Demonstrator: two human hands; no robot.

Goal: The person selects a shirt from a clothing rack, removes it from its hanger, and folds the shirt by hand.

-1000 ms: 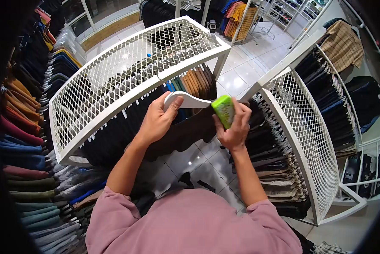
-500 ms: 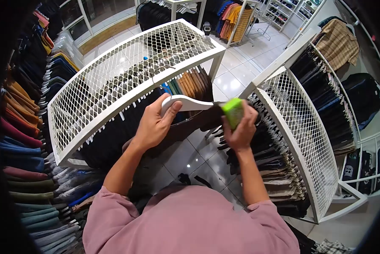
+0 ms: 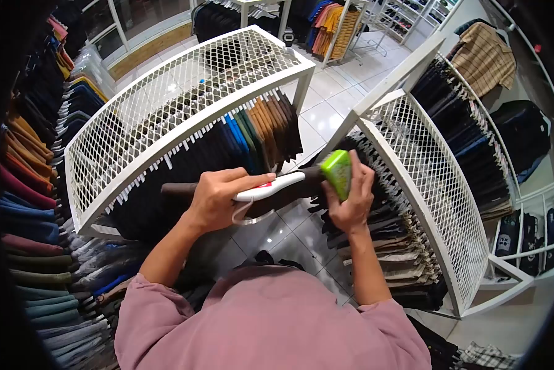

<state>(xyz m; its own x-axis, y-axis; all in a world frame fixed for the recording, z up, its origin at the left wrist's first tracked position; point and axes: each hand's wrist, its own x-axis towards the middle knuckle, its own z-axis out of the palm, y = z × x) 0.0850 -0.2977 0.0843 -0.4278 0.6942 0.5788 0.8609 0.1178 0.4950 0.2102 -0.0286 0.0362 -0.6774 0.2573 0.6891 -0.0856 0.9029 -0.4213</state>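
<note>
My left hand (image 3: 216, 200) is closed around a white clothes hanger (image 3: 283, 184), index finger stretched along its top near a small red mark. The hanger's clear hook hangs down below that hand. A dark brown garment (image 3: 296, 195) is draped on the hanger and stretches out to both sides of it. In my right hand (image 3: 354, 206) is a bright green block (image 3: 337, 169), gripped between thumb and fingers. Its left side is right at the garment's right end, and the face turned toward the cloth is hidden.
A white mesh-topped rack (image 3: 184, 92) with hung trousers stands ahead on the left. Another mesh rack (image 3: 431, 179) of clothes is close on the right. Folded garments on hangers (image 3: 33, 216) line the left wall. Glossy tiles (image 3: 270, 231) show between the racks.
My left hand has rolled over and turned the hanger, so its clear hook now shows below. The garment hangs lower and more level. My right hand keeps the green block, tilted differently.
</note>
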